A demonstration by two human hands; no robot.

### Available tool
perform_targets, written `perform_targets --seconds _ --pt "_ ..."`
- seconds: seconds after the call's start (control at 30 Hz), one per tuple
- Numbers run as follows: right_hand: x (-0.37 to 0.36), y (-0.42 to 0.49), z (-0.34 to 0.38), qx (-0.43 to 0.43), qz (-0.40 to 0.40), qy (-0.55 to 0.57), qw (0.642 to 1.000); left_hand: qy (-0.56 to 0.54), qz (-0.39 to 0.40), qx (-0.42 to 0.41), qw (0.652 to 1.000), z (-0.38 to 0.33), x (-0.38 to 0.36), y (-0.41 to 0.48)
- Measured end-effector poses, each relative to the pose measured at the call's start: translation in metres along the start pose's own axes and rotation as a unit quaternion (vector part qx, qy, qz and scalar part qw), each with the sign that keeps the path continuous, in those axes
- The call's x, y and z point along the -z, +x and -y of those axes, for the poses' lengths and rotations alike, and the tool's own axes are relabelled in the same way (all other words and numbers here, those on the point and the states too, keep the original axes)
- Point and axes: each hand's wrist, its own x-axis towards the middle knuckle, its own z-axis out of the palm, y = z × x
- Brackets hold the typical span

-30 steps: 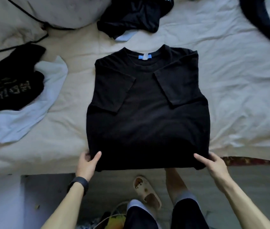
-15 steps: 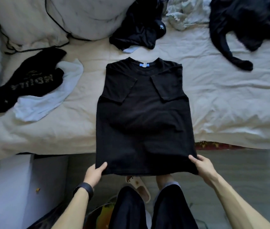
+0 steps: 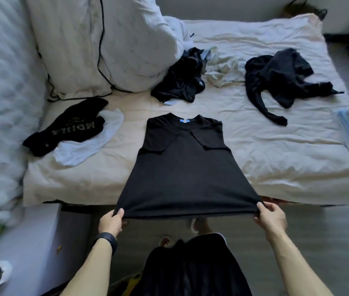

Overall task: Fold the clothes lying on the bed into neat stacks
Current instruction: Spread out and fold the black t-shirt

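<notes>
Head view. Left hand [image 3: 110,221] and right hand [image 3: 270,218]: each pinches one hem corner of black T-shirt [image 3: 184,167]. Sleeves folded in, hem raised clear of bed [image 3: 276,163], collar end flat on it. Handling, judged: light, limp, sags unless both corners stay taut.

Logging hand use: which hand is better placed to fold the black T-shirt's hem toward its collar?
Neither alone: left hand and right hand each pinch one hem corner of the T-shirt, level.

black T-shirt [image 3: 184,167] on bed [image 3: 254,167], hem pinched by left hand [image 3: 111,222], right hand [image 3: 270,217]
</notes>
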Motion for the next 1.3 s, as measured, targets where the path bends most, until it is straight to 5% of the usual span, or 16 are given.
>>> perform_targets --seconds 0.27,0.63,0.83,1.3 --pt "0.022 -0.024 -0.031 -0.110 0.044 0.095 0.988 -0.068 0.018 0.099 0.993 0.038 0.012 -0.028" --pt "0.027 -0.012 0.005 -0.137 0.150 0.239 0.950 -0.082 0.163 -0.021 0.983 -0.039 0.038 -0.029" --pt "0.005 0.017 0.053 -0.011 0.182 0.134 0.974 0.042 0.153 -0.142 0.977 -0.104 0.029 0.003" --pt "-0.152 0.190 0.163 0.090 0.106 -0.102 0.985 0.094 -0.007 -0.181 0.979 -0.254 -0.087 0.160"
